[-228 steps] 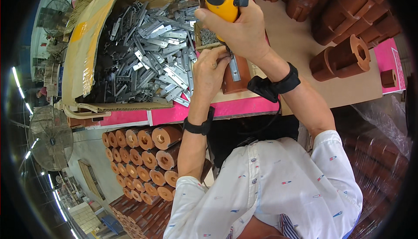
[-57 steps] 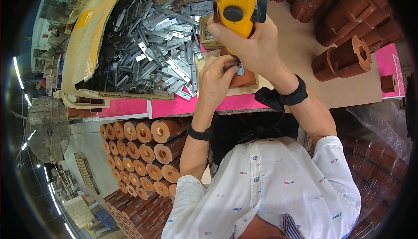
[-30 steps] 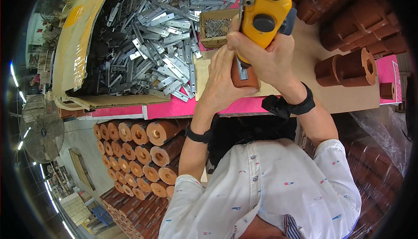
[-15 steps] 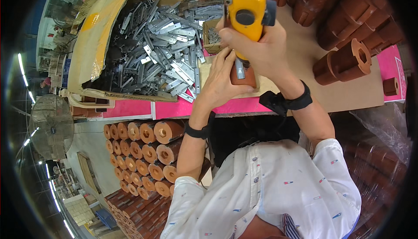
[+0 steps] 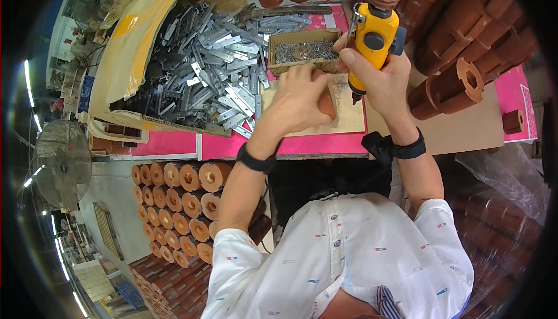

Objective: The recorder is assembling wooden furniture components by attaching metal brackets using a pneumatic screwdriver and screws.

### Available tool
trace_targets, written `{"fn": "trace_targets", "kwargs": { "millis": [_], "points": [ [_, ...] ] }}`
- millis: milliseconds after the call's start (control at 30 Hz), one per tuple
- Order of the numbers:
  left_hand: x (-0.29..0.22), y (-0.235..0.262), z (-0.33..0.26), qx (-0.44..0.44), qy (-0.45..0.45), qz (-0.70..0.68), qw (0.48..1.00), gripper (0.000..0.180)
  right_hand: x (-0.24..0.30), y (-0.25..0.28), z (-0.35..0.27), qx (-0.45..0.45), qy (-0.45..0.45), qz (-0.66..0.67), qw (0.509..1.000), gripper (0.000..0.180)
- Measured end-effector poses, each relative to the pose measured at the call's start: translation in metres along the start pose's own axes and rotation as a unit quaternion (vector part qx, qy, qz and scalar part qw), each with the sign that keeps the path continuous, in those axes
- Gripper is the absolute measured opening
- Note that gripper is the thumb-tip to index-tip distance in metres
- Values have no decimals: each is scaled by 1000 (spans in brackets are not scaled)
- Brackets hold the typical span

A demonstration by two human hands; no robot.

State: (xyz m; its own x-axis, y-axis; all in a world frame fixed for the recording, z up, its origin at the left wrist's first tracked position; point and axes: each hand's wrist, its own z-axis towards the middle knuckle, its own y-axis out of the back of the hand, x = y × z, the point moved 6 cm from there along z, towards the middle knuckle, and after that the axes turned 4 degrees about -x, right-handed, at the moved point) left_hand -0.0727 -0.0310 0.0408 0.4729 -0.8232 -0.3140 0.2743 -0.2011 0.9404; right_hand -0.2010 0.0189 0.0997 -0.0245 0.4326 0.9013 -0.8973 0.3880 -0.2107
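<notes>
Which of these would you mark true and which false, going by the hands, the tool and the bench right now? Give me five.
1. The right hand grips the yellow tool. True.
2. The tool's tip is touching the brown piece. False: it is apart from it, to its right.
3. The left hand is inside the large box. False: it is on the brown piece, at the board.
4. Most metal strips lie left of the small box. True.
5. Only the left wrist wears a black strap. False: both wrists wear a black strap.
</notes>
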Motion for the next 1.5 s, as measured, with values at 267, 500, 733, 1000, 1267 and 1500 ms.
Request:
{"fn": "trace_targets", "kwargs": {
  "millis": [267,500,733,1000,1267,1500],
  "points": [
    [37,-17,-48,-100,109,-272,951,92,-12,1,3,-1,13,-34,999,29],
    [42,-21,-49,-101,107,-324,935,91,-14,-7,0,13,-10,-12,1000,28],
    [43,-19,-51,-81,108,-287,948,96,-19,-6,0,41,10,-66,997,23],
    [20,-7,-26,-44,43,-147,987,96,-17,-12,-3,19,-7,3,1000,25],
    [29,-10,-29,-60,53,-219,972,95,-22,-5,-1,23,-15,-28,999,29],
    [50,5,-44,-83,108,-206,969,104,-23,-12,0,25,-17,-35,999,20]
  ]
}}
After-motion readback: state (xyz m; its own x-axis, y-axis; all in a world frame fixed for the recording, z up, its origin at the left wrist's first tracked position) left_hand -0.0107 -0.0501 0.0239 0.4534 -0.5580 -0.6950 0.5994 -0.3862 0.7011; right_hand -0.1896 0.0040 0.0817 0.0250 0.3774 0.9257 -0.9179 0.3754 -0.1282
